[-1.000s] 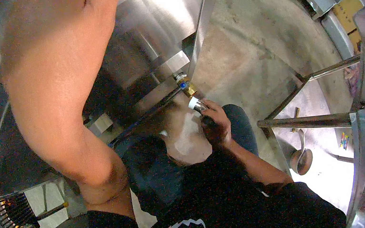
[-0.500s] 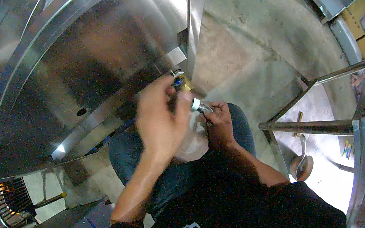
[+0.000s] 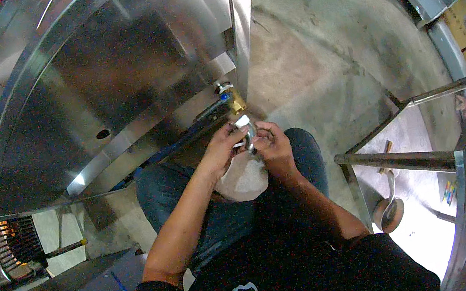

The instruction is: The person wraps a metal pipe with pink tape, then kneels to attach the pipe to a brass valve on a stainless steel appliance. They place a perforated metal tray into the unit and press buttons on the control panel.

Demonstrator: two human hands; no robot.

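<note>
Both my hands meet in front of me over my lap. My right hand grips a small shiny metal fitting with white tape on its upper end. The fingers of my left hand pinch the same fitting from the left. A white bag lies on my knees just below the hands. Just above the hands, a brass valve with a blue handle sticks out from the lower edge of a large stainless steel unit.
A steel frame with round bars stands at my right, with a ladle-like tool under it. Concrete floor stretches ahead. A wire grille with an orange glow sits at the far left. Blue hoses run under the unit.
My left arm, raised high a second ago, has come down. The left hand now pinches the fitting together with the right hand, slightly lower than before.
</note>
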